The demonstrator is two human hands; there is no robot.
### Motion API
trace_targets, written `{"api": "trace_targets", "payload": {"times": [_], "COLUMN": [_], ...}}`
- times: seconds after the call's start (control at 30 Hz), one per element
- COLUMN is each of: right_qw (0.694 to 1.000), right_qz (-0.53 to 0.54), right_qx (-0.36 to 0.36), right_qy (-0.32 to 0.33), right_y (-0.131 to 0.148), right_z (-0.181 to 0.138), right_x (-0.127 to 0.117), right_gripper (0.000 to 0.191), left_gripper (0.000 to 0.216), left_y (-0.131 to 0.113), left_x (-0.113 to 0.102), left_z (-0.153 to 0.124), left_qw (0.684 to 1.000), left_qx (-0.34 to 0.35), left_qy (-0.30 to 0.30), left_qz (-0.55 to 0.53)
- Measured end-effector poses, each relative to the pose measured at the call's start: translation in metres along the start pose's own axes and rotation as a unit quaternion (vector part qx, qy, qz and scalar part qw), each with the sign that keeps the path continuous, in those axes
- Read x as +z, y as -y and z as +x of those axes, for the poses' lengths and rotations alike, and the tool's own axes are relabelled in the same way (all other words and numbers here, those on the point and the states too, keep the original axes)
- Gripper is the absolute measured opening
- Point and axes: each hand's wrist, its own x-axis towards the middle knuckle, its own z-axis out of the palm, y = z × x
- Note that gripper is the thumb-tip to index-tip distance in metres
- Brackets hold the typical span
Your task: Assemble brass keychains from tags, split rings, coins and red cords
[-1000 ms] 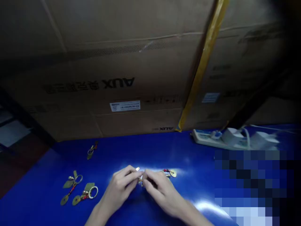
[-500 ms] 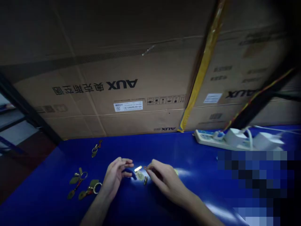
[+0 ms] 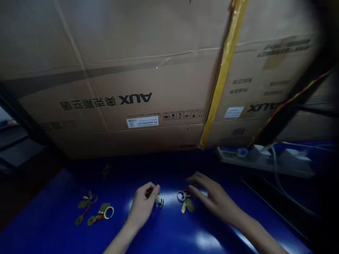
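Note:
My left hand [image 3: 144,203] is low over the blue tabletop, its thumb and fingertips pinched together. At those fingertips shows a small pale bit with a shiny brass-coloured piece [image 3: 161,203]; what exactly the fingers grip is hidden. Thumb and fingers apart, my right hand [image 3: 213,195] hovers just right of a keychain [image 3: 189,205] with a ring, a bit of red cord and brass-coloured pendants. Its fingers are slightly blurred, and I see nothing held in them.
Two more keychains [image 3: 87,204] [image 3: 102,213] lie on the left, and a dim one [image 3: 106,170] farther back. Cardboard boxes [image 3: 111,116] stand along the back. A power strip [image 3: 227,155] with plugs and a dark flat object [image 3: 280,204] are at the right.
My left hand has moved right and closed into a pinch. My right hand has shifted right and opened, and a keychain now lies beside it. The view has darkened.

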Motion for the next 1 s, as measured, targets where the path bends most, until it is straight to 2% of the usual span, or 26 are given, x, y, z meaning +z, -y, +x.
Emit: {"api": "trace_targets", "payload": {"times": [0.03, 0.07, 0.13, 0.2, 0.3, 0.43, 0.5, 0.6, 0.7, 0.87, 1.0], "right_qw": [0.999, 0.998, 0.995, 0.992, 0.987, 0.98, 0.982, 0.99, 0.996, 0.995, 0.967], "right_qz": [-0.026, -0.048, -0.081, -0.104, -0.134, -0.161, -0.153, -0.113, -0.053, 0.067, 0.228], "right_qx": [0.001, -0.001, -0.005, -0.012, -0.041, -0.08, -0.084, -0.056, -0.012, 0.032, 0.092], "right_qy": [0.022, 0.039, 0.06, 0.063, 0.072, 0.086, 0.077, 0.064, 0.075, 0.072, 0.066], "right_y": [-0.008, -0.013, -0.019, -0.019, -0.016, -0.017, -0.02, -0.022, -0.021, -0.02, -0.025], "right_z": [-0.008, -0.014, -0.025, -0.029, -0.024, -0.01, -0.005, -0.001, 0.0, 0.001, 0.003], "right_x": [-0.002, -0.002, 0.002, 0.01, 0.02, 0.027, 0.026, 0.022, 0.017, 0.013, 0.013], "right_gripper": [0.026, 0.028, 0.04, 0.054, 0.057, 0.032, 0.027, 0.023, 0.022, 0.024, 0.025], "left_gripper": [0.035, 0.033, 0.034, 0.029, 0.024, 0.024, 0.024, 0.023, 0.026, 0.028, 0.029], "left_y": [0.003, 0.006, 0.011, 0.013, 0.011, 0.006, 0.003, -0.001, -0.003, 0.005, 0.008], "left_x": [0.0, 0.001, 0.003, 0.005, 0.002, -0.014, -0.022, -0.028, -0.028, -0.03, -0.036], "left_z": [0.0, 0.001, 0.003, 0.008, 0.027, 0.068, 0.091, 0.12, 0.135, 0.122, 0.09], "left_qw": [0.994, 0.974, 0.901, 0.848, 0.814, 0.803, 0.801, 0.803, 0.809, 0.825, 0.842], "left_qx": [0.052, 0.098, 0.168, 0.182, 0.185, 0.176, 0.171, 0.173, 0.184, 0.218, 0.262], "left_qy": [-0.021, -0.038, -0.046, -0.028, -0.001, -0.015, -0.026, -0.035, -0.04, -0.05, -0.046], "left_qz": [0.099, 0.202, 0.396, 0.496, 0.55, 0.569, 0.573, 0.569, 0.556, 0.518, 0.47]}}
